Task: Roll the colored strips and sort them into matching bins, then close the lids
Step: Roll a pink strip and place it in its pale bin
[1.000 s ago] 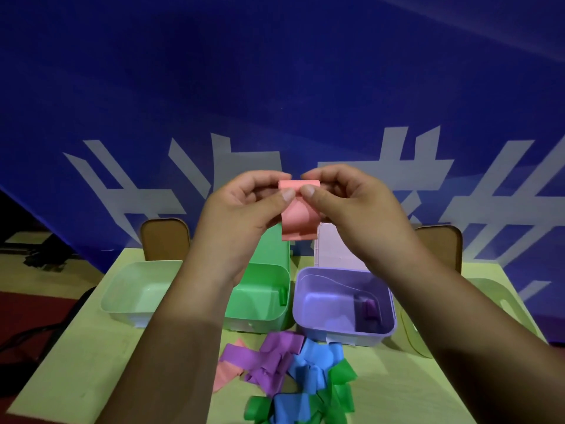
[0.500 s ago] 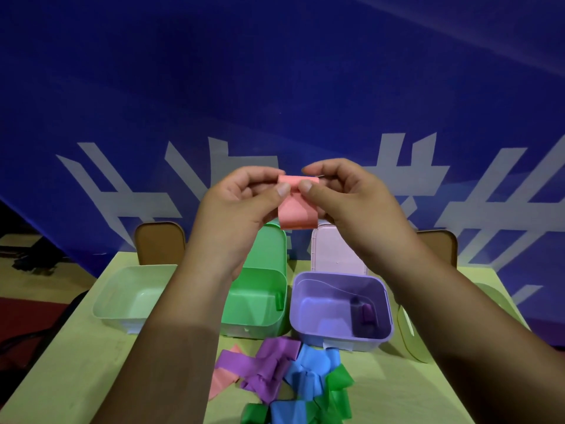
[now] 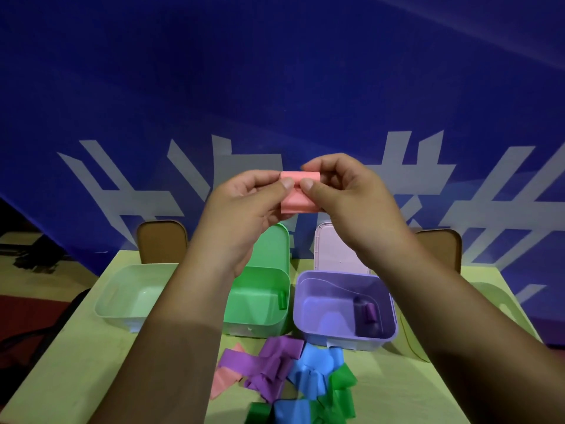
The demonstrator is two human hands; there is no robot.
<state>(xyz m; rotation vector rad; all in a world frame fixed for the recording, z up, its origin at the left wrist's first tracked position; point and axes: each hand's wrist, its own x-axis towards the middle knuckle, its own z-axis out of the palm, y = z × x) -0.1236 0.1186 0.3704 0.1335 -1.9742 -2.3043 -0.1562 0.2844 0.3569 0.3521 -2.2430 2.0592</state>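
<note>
My left hand (image 3: 244, 206) and my right hand (image 3: 345, 191) pinch a pink strip (image 3: 298, 201) between thumbs and fingers, held up in the air above the bins. Its top is curled into a roll and a short tail hangs below. Under my hands stand a pale green bin (image 3: 122, 301), a green bin (image 3: 275, 319) with a green roll (image 3: 282, 300) inside, and a purple bin (image 3: 305, 325) holding a purple roll (image 3: 370, 312). Loose purple, blue, green and pink strips (image 3: 293, 381) lie in a pile at the front.
The green lid (image 3: 275, 249) and the pink lid (image 3: 333, 255) stand upright behind their bins. Two brown lids (image 3: 162, 246) (image 3: 440, 249) lean at the table's back. A pale bin (image 3: 495, 298) sits at the far right, partly hidden by my right arm. A blue banner hangs behind.
The hanging tail of the pink strip has grown shorter as more of it has been rolled up at the top. Both hands stay close together above the bins.
</note>
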